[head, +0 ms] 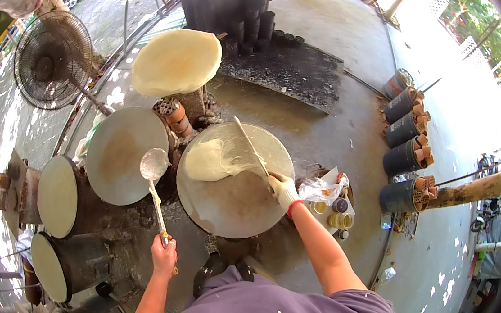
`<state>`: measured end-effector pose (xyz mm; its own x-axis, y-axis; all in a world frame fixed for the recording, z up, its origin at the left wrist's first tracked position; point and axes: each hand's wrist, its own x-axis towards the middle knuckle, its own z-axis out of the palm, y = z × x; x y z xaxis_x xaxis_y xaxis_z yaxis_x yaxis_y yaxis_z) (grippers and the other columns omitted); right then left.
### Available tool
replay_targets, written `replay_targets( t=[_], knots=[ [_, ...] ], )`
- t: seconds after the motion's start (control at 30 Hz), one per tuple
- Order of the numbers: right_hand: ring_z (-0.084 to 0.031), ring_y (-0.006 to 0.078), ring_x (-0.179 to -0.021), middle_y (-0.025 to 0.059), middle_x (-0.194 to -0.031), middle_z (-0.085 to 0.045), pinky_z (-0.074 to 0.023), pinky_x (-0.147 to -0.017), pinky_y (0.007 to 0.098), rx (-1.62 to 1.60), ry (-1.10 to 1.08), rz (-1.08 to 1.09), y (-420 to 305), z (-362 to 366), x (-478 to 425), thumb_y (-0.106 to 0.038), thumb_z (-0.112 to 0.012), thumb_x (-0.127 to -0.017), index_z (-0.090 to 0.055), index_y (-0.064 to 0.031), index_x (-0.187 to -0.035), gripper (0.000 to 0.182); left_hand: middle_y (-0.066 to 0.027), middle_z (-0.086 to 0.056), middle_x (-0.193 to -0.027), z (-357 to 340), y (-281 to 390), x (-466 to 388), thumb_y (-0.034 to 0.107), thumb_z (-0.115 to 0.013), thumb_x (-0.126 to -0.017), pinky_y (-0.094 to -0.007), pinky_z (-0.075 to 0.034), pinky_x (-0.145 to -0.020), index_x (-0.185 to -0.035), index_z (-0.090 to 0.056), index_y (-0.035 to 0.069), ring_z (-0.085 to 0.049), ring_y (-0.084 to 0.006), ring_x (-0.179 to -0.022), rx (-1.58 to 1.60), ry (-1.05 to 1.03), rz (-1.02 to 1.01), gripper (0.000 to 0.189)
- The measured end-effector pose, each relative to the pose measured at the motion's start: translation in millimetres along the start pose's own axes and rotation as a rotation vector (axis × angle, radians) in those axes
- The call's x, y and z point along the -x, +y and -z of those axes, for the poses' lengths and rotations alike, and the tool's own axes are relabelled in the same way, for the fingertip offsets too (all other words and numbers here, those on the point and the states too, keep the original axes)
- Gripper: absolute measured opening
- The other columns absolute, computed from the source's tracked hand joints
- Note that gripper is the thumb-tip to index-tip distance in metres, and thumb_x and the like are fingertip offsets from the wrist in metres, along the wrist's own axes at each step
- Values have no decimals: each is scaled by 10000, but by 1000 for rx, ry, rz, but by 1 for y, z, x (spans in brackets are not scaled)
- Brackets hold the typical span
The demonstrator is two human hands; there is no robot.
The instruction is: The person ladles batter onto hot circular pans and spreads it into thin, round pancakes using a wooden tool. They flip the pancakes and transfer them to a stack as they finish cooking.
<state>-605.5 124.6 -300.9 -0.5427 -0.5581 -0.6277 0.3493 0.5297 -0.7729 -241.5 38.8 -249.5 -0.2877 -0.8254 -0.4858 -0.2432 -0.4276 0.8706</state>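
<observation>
My left hand [164,255], bare, is closed round the handle of a ladle [154,164] whose round bowl is coated with batter and stands over the edge of a bare round griddle [123,148]. My right hand [284,191], in a pale glove with a red band at the wrist, grips a long flat spreading blade [250,143]. The blade lies over the large round griddle [237,205] before me. Pale batter [206,161] covers part of that griddle's far half, thick at the left and streaked close to the blade. Its near half shows brownish bare surface.
A large thin flatbread [177,62] lies on a raised round support beyond. Several round griddles on drum stoves [57,197] line the left. Jars [340,221] and a plastic bag [323,189] sit at right. Buckets of perforated briquettes [403,159] stand farther right; a fan [51,61] stands far left.
</observation>
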Motion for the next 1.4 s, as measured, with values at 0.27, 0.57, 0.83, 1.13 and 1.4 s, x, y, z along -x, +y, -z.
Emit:
replay_targets(
  t=[0.27, 0.57, 0.83, 1.13, 1.4],
  knots=[
    [-394, 69, -416, 4, -644, -556, -313, -368, 233, 311, -429, -141, -1, 17, 15, -346, -605, -844, -657, -150, -1089, 319, -183, -583, -736, -22, -35, 6, 109, -565, -808, -429, -447, -580, -960, -497, 33, -593, -374, -651, -621, 184, -351, 183],
    [-419, 75, -476, -6, -689, -586, -342, -414, 244, 465, -577, -105, -2, -16, -13, -298, -604, -827, -626, -117, -1152, 373, -175, -602, -941, -10, -61, 79, 112, -521, -795, -520, -460, -651, -1025, -445, 52, -606, -392, -765, -1198, 64, -224, 250],
    [-397, 74, -443, -33, -592, -529, -326, -416, 245, -48, -21, 1, 11, 31, -9, -304, -622, -824, -692, -144, -1032, 271, -191, -597, -922, -17, -91, 124, 120, -509, -796, -513, -465, -632, -1010, -445, 49, -602, -398, -763, -1209, 77, -171, 235],
    [-374, 85, -431, -1, -631, -501, -286, -385, 247, 229, -322, -205, 30, 49, 35, -278, -609, -829, -643, -114, -1120, 335, -182, -599, -917, -11, -98, 136, 92, -530, -781, -503, -470, -633, -1007, -436, 38, -602, -397, -768, -1227, 62, -290, 251],
    [-375, 57, -422, -15, -658, -515, -269, -362, 217, 27, -477, -155, 107, 21, 88, -288, -579, -880, -575, -148, -1207, 356, -185, -606, -909, 32, -93, 119, 98, -542, -792, -477, -480, -651, -1032, -466, 26, -599, -394, -773, -1109, -98, -531, 262]
  ],
)
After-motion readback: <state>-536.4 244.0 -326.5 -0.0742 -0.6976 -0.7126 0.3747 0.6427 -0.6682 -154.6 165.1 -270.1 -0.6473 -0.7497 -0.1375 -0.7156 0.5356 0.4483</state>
